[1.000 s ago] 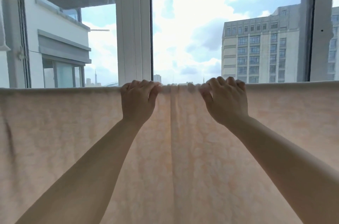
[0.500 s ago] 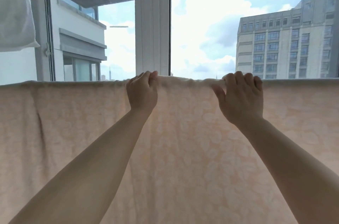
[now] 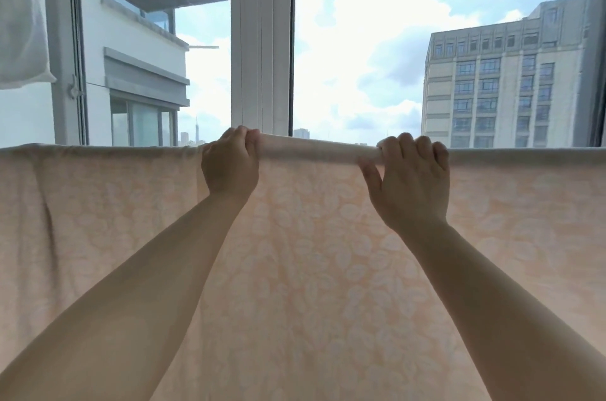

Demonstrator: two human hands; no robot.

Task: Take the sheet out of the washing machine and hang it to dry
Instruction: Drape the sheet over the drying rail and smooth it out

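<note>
A white cloth (image 3: 19, 16) is hung at the upper left, beside the window frame (image 3: 260, 39). The peach patterned sheet (image 3: 311, 269) is draped over a horizontal rail, spread across the whole view. Its top fold is gripped by the left hand (image 3: 229, 167), fingers curled over it, and likewise clamped by the right hand (image 3: 410, 180). A grey building (image 3: 501, 79) is seen outside at the right.
</note>
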